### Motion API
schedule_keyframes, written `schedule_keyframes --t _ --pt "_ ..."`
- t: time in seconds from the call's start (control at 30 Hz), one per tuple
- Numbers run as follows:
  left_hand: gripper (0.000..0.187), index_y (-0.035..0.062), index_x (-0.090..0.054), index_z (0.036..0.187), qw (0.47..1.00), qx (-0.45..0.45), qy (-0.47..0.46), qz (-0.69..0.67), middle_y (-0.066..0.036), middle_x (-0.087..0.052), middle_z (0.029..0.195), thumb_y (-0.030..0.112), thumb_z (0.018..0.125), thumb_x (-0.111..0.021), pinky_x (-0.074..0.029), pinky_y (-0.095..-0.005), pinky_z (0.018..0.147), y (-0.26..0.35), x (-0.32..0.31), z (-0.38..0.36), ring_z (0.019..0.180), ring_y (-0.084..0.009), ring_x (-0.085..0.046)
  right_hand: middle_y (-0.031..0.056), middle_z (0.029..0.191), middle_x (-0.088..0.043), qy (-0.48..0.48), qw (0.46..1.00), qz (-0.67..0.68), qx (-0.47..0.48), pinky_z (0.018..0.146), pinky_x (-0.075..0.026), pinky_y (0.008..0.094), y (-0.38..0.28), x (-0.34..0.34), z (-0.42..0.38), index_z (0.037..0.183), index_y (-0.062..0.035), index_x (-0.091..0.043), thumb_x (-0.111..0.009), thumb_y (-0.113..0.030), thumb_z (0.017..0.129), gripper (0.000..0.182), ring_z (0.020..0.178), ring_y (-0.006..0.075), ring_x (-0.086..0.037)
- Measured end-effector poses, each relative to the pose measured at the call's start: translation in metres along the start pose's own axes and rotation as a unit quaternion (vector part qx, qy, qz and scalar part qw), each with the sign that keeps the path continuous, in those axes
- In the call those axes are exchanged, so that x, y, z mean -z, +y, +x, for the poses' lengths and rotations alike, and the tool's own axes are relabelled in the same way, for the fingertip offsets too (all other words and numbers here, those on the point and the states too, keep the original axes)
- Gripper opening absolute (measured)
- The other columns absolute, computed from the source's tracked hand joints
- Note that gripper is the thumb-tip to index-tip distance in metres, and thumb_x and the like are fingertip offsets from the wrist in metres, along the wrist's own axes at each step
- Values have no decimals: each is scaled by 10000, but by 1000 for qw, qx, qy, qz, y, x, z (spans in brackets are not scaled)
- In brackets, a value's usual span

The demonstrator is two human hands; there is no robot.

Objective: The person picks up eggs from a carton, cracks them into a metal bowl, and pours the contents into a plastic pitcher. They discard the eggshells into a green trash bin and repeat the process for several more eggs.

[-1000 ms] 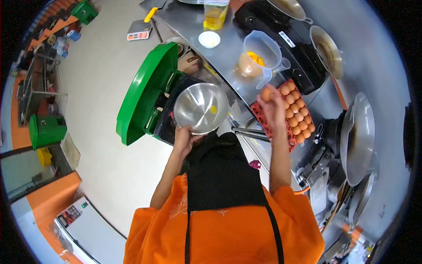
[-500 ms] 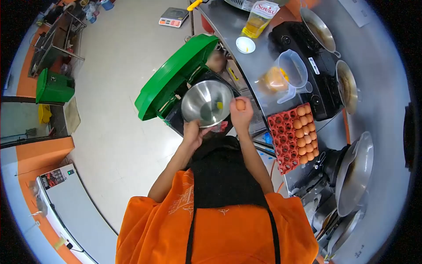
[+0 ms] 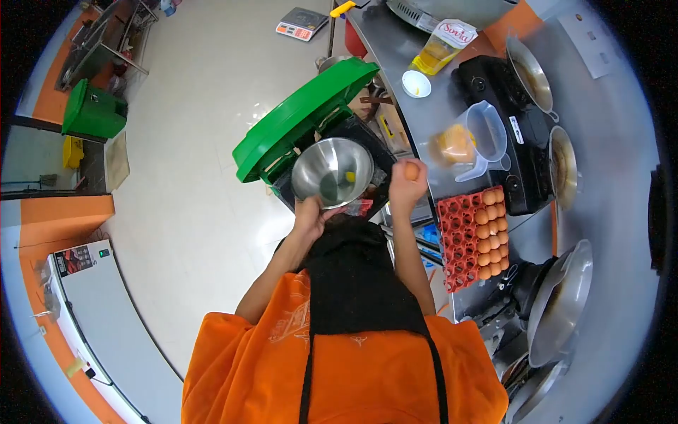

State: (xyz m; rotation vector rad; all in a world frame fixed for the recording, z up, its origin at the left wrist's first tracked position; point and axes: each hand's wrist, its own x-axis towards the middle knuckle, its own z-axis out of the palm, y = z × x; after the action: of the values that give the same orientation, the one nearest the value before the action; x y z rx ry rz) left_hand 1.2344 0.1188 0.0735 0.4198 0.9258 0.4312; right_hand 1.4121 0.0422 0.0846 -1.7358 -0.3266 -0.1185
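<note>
My left hand (image 3: pixel 311 219) grips the near rim of a steel mixing bowl (image 3: pixel 318 159), tilted over a black bin with its green lid (image 3: pixel 300 120) raised. Inside the bowl lies clear egg white with a yellow yolk (image 3: pixel 350 177). My right hand (image 3: pixel 407 192) is closed around a brown egg (image 3: pixel 411 171), to the right of the bowl and close to the counter edge. Whether the shell is cracked cannot be seen. On the counter, a red egg tray (image 3: pixel 459 240) holds several brown eggs (image 3: pixel 491 244) in its right-hand columns.
On the steel counter (image 3: pixel 395 53) stand a clear measuring jug (image 3: pixel 487 134), a small white bowl (image 3: pixel 417 84), an oil pouch (image 3: pixel 441 49) and a black stove (image 3: pixel 494 106). Pans (image 3: pixel 530 74) line the back. A scale (image 3: pixel 302 23) sits farther off on the floor.
My right hand has moved right with the egg, away from the bowl's rim toward the counter. My left hand still holds the bowl. The whole view has shifted slightly.
</note>
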Motion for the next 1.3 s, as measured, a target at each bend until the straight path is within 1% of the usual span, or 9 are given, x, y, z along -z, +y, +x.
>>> schedule_keyframes --t 0.03,0.07,0.13,0.23,0.33,0.47,0.57,0.77,1.3 --pt "484 -87 -258 1302 1000 -5 1 -12 -272 -491 1192 -48 824 -318 -617 -442 727 -4 1 3 954 -413 -619 60 760 -618 -62 998 -7 -11 676 -489 313 -9 -2 -7 830 -32 -601 -685 -51 729 132 699 170 -583" --pt "499 -78 -263 1301 1000 -9 2 -23 -269 -499 1186 -68 806 -332 -618 -453 714 -7 -1 4 950 -410 -622 70 755 -619 -83 994 -33 55 663 -484 310 7 -15 -14 826 -36 -604 -698 -58 721 142 701 163 -583" --pt "511 -70 -270 1296 999 -13 2 -35 -266 -506 1182 -88 791 -347 -617 -465 705 -8 -3 2 947 -406 -627 78 736 -617 -86 992 -55 78 663 -484 306 19 -20 -13 814 -31 -607 -710 -68 727 139 698 159 -583" --pt "495 -51 -266 1307 1000 -16 2 -22 -260 -495 1199 -73 817 -337 -615 -459 715 0 -5 -4 963 -398 -622 90 784 -619 -91 995 -42 18 672 -485 305 4 -7 0 880 -26 -605 -719 -84 740 189 716 164 -586" --pt "511 20 -232 1343 999 -22 11 21 -240 -465 1241 -52 847 -336 -612 -458 712 -1 -4 -4 998 -387 -611 100 853 -613 -235 970 -14 -55 696 -483 295 -32 -2 9 970 -20 -585 -719 -84 757 260 759 157 -580" --pt "607 116 -176 1357 996 -54 8 73 -210 -415 1288 -53 819 -399 -604 -498 686 -20 -1 4 1017 -396 -600 199 952 -619 -468 870 -112 105 766 -500 378 -25 -22 -1 1038 4 -558 -677 -197 812 325 842 340 -618" --pt "632 133 -166 1368 993 -54 9 101 -201 -401 1302 -43 813 -413 -605 -496 668 -27 -6 1 1018 -401 -595 265 988 -596 -499 827 -182 185 765 -502 455 9 -35 -23 1076 15 -527 -627 -279 844 388 891 436 -596" --pt "645 149 -169 1374 991 -59 20 121 -173 -417 1289 -30 808 -419 -618 -445 661 -32 -3 -1 1065 -357 -581 301 881 -613 -546 787 -262 119 729 -491 532 27 -41 -38 1082 15 -478 -584 -296 871 390 841 472 -608" --pt "681 145 -148 1415 985 -83 13 148 -168 -401 1317 -15 843 -482 -613 -451 670 -30 -7 1 1109 -349 -551 276 887 -628 -539 764 -334 114 727 -503 532 31 -45 -45 1016 15 -490 -510 -324 908 356 836 457 -617"
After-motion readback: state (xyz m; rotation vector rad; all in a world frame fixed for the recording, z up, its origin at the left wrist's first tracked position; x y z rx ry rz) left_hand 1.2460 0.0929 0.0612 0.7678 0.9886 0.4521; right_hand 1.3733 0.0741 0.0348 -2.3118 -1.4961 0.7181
